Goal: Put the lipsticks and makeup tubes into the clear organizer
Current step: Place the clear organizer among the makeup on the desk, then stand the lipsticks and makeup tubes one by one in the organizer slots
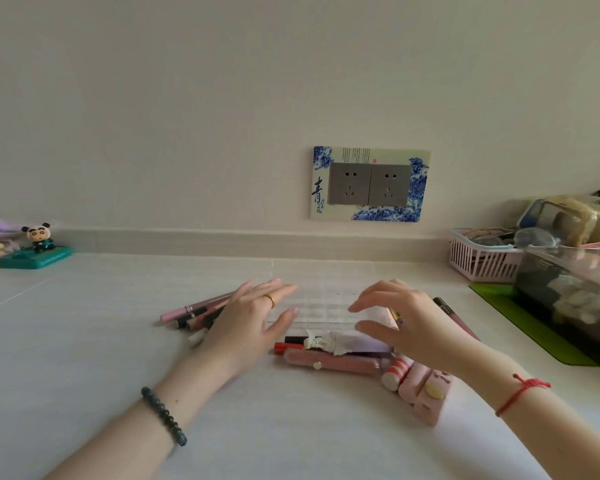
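Left hand (250, 317), right hand (407, 320) flank organizer (323, 299) (fingers (283, 289) relaxed).

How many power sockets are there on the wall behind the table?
2. The left socket and the right socket sit side by side inside one blue-and-white frame. Nothing covers that part of the wall, so none seems hidden.

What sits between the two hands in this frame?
In the head view, the clear organizer lies between the left hand and right hand; a crumpled lavender tube lies on its near side.
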A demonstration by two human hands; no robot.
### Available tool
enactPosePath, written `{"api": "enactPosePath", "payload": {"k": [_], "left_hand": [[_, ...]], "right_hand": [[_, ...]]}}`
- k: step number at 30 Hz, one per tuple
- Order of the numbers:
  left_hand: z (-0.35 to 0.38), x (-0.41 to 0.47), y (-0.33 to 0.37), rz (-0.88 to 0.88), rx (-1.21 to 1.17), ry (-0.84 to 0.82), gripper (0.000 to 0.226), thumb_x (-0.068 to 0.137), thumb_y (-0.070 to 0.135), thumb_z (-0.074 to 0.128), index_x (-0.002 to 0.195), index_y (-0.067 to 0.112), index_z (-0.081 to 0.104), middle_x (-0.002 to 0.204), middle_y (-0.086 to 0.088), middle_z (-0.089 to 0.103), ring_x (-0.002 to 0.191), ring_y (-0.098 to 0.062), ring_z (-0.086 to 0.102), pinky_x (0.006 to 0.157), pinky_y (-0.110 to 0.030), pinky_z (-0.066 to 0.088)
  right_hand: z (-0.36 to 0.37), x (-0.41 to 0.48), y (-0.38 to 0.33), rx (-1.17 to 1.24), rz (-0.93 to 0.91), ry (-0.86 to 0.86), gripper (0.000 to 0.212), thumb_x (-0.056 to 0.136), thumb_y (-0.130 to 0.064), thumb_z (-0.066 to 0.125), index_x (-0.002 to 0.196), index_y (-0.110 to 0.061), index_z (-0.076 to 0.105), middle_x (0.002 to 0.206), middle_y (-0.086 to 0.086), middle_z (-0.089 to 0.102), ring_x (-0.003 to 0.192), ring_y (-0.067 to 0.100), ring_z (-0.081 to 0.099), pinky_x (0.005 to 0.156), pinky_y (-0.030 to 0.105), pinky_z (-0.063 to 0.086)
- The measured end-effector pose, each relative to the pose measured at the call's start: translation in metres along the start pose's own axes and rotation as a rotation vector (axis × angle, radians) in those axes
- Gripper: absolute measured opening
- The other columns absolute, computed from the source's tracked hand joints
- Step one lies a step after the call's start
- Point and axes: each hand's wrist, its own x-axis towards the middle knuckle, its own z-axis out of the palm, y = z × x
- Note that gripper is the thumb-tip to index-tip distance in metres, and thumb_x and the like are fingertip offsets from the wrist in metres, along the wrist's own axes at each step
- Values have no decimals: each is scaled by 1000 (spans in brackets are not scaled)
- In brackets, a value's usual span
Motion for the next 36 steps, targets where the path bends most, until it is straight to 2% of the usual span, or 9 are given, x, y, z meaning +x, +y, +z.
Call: {"api": "enactPosePath", "payload": {"k": [2,5,11,17,21,25,27,30,36], "left_hand": [[1,-3,6,96,-56,-10,70,78,74,27,113,25,63,115,6,65,111,10,43,98,-2,14],[2,-5,12,191,-79,-74,50,78,67,43,101,29,68,95,21,66,97,7,50,93,-6,23],[0,-5,15,190,-100,-157,45,69,56,62,110,37,61,84,41,51,91,21,43,89,-4,24],[-5,-9,26,40,-346,-82,55,71,16,76,113,45,53,104,30,59,92,3,58,84,-1,35],[-10,-6,33,-90,-545,22,59,65,31,80,106,60,50,105,27,62,90,-1,61,88,-10,40],[-9,-4,41,-147,-779,55,50,53,50,77,99,54,58,92,16,69,88,-3,64,81,-12,46],[-7,-4,46,-157,-819,58,39,53,48,77,89,48,64,86,15,71,84,-4,66,78,-14,48],[-5,-3,51,-169,-841,63,30,59,40,82,86,39,68,83,8,73,82,-11,68,79,-22,51],[-30,32,49,-214,-835,123,20,68,19,76,74,35,67,72,8,72,70,-11,69,72,-24,55]], "right_hand": [[3,-1,-5,-6,-28,-64,25,80,-39,63,105,-33,65,96,-31,49,97,-8,46,82,3,33],[7,-1,-9,-46,-29,-122,30,82,-46,57,109,-34,62,101,-24,55,99,-6,46,82,7,35],[17,-3,-11,-70,-25,-166,32,87,-42,54,118,-34,56,110,-18,58,85,-10,38,79,6,32],[15,-2,-14,-30,-32,-100,30,87,-32,58,116,-28,60,100,-17,59,87,-2,43,80,13,33],[10,-1,-24,139,18,45,21,81,-27,65,103,-29,64,79,-27,54,74,-7,46,70,7,36],[6,-1,-37,408,82,151,18,79,-21,68,87,-36,62,68,-25,61,59,2,48,60,10,39],[6,0,-42,558,91,174,13,79,-17,68,89,-26,67,65,-18,64,53,4,51,57,17,44],[4,6,-46,719,105,212,13,79,-13,69,88,-22,68,79,-3,71,70,20,66,68,29,54],[-14,51,-56,740,87,239,15,77,-10,69,91,-14,65,77,0,70,67,7,65,63,19,51]]}}
